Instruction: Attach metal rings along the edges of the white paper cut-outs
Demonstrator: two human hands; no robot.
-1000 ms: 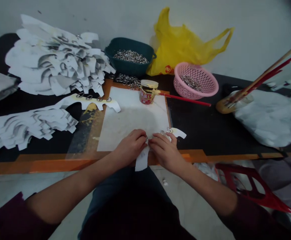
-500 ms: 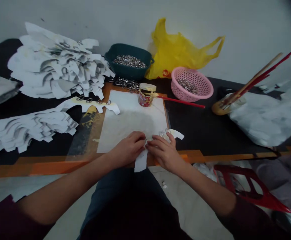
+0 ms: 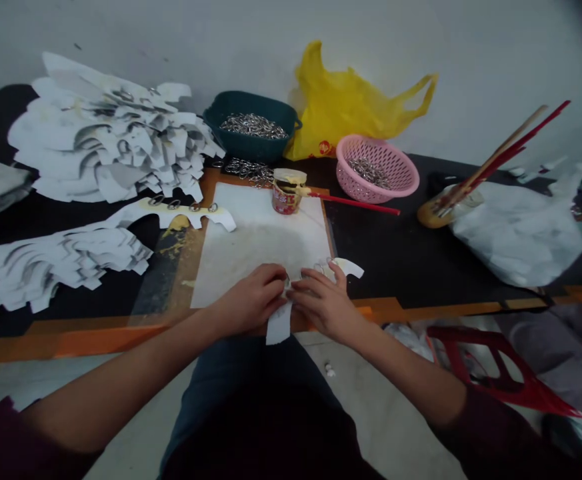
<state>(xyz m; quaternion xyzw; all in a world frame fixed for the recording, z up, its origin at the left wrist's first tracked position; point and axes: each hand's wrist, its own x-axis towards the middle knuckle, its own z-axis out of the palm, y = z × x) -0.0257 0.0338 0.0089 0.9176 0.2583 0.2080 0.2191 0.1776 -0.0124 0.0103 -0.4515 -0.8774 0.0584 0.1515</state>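
At the table's front edge, a white cut-out piece (image 3: 279,325) lies under both hands, one end hanging over the edge. Its far end shows yellowish glue and metal rings (image 3: 319,269). My left hand (image 3: 255,299) is closed, fingertips pinched around what looks like a metal ring (image 3: 287,281) at the piece's middle; the fingers partly hide it. My right hand (image 3: 327,303) presses the piece from the right, fingers bent over it and thumb raised near the rings. Behind them on a white sheet (image 3: 241,247) stands a glue tin (image 3: 285,200) with a red stick (image 3: 355,202) across it.
White cut-outs (image 3: 95,147) are heaped at left, with a fanned row (image 3: 71,260) in front and one ringed piece (image 3: 165,210). A green basin (image 3: 215,130) and pink basket (image 3: 378,150) hold metal parts. A yellow bag (image 3: 351,100) and white bag (image 3: 521,233) stand behind and right.
The view has shifted slightly, so the table items appear a little further left. Both hands keep nearly the same hold on the white piece.
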